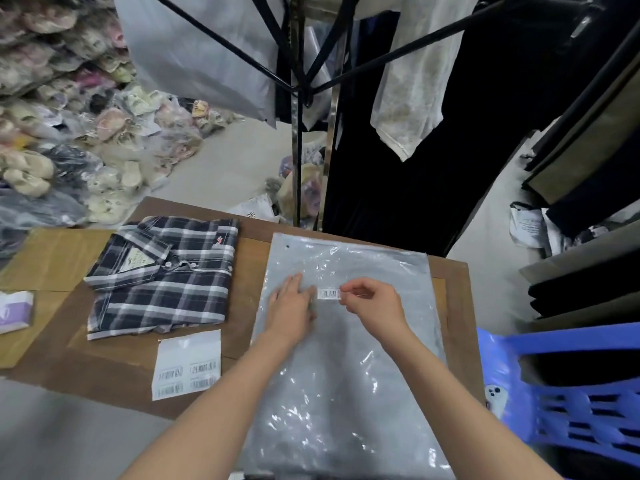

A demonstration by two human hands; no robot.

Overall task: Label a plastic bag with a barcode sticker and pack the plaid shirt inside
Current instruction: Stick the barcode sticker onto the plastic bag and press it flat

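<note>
A grey plastic bag lies flat on the right half of the wooden table. My left hand rests flat on the bag, fingers spread, beside a small white barcode sticker. My right hand pinches the sticker's right end between thumb and fingertips, just over the bag's upper middle. The folded plaid shirt, dark blue and white, lies to the left of the bag. A white sheet of barcode stickers sits in front of the shirt.
A blue plastic crate stands at the table's right. A black metal rack with hanging clothes rises behind the table. Bagged garments are piled at far left. A small white and purple packet lies at the left edge.
</note>
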